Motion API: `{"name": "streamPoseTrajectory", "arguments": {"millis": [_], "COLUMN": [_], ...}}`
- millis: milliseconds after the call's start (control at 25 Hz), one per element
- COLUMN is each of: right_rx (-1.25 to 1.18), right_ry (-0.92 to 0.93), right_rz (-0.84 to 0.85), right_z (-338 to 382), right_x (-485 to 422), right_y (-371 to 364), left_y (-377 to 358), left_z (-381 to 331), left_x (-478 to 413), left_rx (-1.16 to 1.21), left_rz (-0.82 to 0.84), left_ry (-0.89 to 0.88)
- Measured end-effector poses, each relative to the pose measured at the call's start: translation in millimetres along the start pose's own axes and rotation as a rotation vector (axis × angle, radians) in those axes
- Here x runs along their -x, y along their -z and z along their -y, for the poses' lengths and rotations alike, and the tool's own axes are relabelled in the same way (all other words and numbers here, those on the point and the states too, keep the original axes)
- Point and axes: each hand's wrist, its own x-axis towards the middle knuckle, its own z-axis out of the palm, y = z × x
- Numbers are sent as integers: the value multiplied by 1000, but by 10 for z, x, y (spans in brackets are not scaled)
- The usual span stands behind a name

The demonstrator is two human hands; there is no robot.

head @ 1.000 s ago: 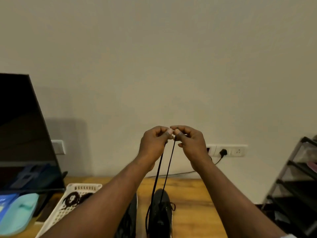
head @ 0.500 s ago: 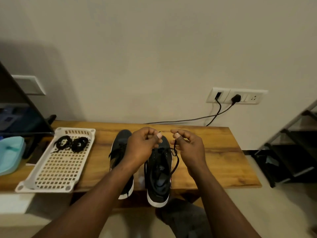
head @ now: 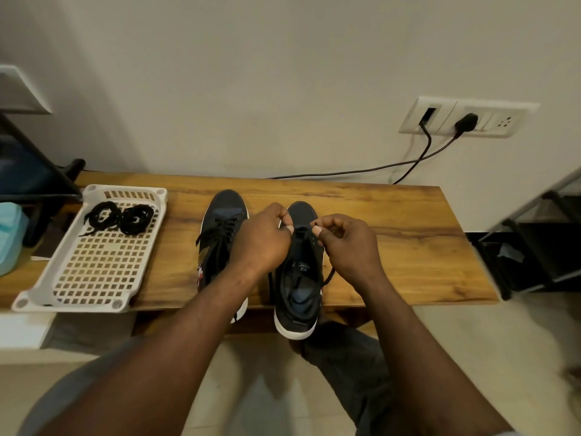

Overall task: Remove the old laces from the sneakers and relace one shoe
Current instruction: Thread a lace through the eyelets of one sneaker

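Observation:
Two black sneakers with white soles stand side by side on the wooden bench [head: 408, 240], toes to the wall. The left sneaker [head: 224, 221] has a black lace through its eyelets. Over the right sneaker [head: 298, 287] my left hand [head: 262, 242] and my right hand [head: 344, 243] each pinch an end of its black lace [head: 328, 275] near the front eyelets. The lace hangs loose down both sides of the shoe. Two coiled black laces [head: 119, 215] lie in the white basket tray [head: 91, 278].
The tray sits at the bench's left end, partly over the front edge. A dark screen [head: 28, 171] and a light blue object [head: 9, 240] stand further left. A black rack [head: 540, 240] is at the right. Cables [head: 408, 165] run from a wall socket [head: 468, 118].
Both hands came down from chest height to the right sneaker, still pinching the lace ends. The view tilted down, so the bench, both shoes and the tray now show.

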Motion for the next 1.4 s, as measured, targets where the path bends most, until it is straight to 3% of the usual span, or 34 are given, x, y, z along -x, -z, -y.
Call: {"name": "streamPoseTrajectory", "arguments": {"millis": [120,240,400,640,840,1160,1400], "right_rx": [197,475,755,734,777,892,905], "right_ry": [66,200,238,263,260,363,335], "right_rz": [51,228,379,193,385,384,434], "right_z": [-84,-90,-120,-235,-247,-181,-144], "right_x": [21,19,-1,-32,45,55,91], "right_y": [-32,-91,-192,-129,-134,-181,-165], "left_y": [1,-21,-79,-120,-60,-28,-35], "left_z": [25,38,12,-6,7,85,71], "left_x": [1,35,82,111,51,-20,-26], "left_rx": [-180,-336,-381,-426,-401,-378,-384], "left_rz": [78,89,90,106,116,157,157], "left_ry": [-25,-3,19,36,47,30,29]}}
